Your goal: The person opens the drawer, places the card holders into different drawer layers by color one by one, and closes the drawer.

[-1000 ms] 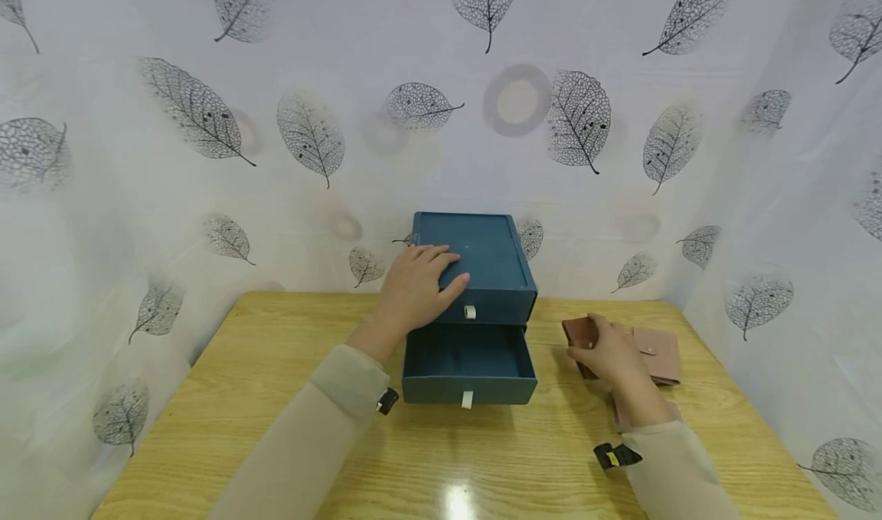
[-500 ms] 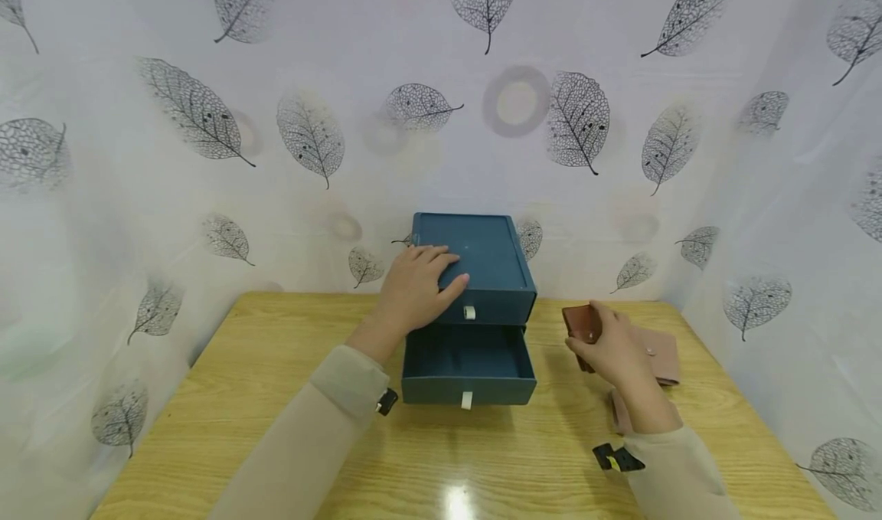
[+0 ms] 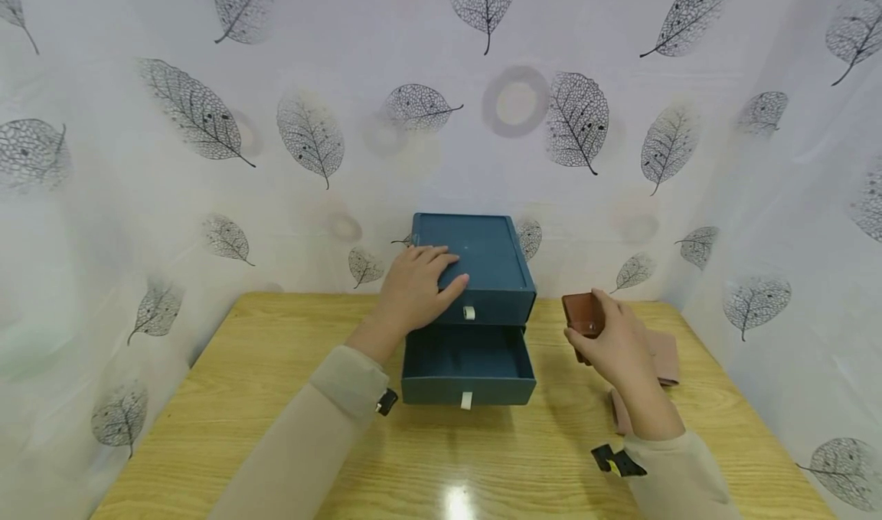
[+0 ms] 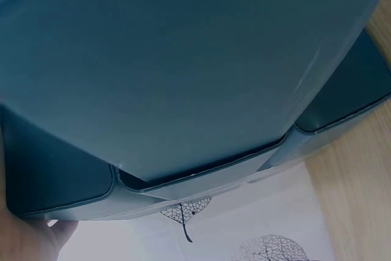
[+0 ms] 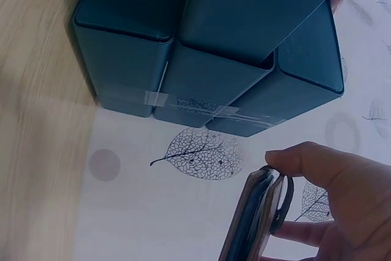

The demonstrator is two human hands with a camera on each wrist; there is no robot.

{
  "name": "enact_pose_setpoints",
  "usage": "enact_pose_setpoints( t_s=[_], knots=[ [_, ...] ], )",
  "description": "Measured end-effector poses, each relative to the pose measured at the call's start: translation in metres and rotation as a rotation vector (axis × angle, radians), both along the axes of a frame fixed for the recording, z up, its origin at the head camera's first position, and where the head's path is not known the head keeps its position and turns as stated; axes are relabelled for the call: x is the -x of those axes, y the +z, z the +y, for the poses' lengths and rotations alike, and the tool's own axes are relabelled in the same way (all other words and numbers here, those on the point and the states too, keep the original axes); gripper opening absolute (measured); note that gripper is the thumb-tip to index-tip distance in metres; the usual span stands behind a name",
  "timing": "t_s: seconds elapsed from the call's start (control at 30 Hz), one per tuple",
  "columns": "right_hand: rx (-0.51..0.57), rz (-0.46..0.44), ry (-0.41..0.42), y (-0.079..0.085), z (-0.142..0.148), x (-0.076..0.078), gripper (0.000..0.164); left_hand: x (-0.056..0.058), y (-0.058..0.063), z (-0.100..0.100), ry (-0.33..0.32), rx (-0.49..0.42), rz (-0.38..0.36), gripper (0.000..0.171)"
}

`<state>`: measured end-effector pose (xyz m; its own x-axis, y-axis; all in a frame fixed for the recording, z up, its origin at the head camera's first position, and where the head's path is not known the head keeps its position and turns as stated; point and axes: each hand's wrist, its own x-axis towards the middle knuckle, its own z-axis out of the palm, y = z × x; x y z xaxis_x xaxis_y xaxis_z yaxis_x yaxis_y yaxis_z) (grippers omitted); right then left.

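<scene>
My left hand (image 3: 416,289) rests on the top left of a dark blue drawer unit (image 3: 482,238), fingers relaxed and thumb lying toward its front edge. Below the top section, a drawer (image 3: 437,390) with a small white pull tab is slid out, and nothing shows inside it. The right wrist view shows the pulled-out drawer between two closed sections. To the right of the unit, my right hand (image 3: 625,349) pinches a brown wallet (image 3: 583,312) between thumb and fingers, raised over the table. Layered inner edges of the wallet (image 5: 249,221) show in the right wrist view.
A pink wallet (image 3: 664,358) lies on the wooden table (image 3: 289,397) behind my right hand. Another pink piece (image 3: 619,413) is partly hidden beneath my right wrist. A white curtain (image 3: 386,30) with leaf prints hangs behind and at both sides.
My right hand has lifted the brown wallet up and away from the table, and its brown face has tilted more into view. The left hand and the drawer unit stay put.
</scene>
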<state>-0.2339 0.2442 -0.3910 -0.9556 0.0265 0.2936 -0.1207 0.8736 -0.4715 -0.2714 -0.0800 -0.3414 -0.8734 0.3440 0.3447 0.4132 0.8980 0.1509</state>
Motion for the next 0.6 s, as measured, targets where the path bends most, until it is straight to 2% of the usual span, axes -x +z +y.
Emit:
enact_pose_setpoints(
  t_s=[0.37, 0.6],
  knots=[
    [0.065, 0.108, -0.008, 0.007, -0.006, -0.006, 0.084, 0.001, -0.001, 0.001, -0.001, -0.002, 0.003, 0.058],
    [0.119, 0.21, -0.004, 0.011, -0.011, -0.009, 0.082, 0.001, -0.002, 0.001, -0.001, 0.0, 0.012, 0.058]
  ],
)
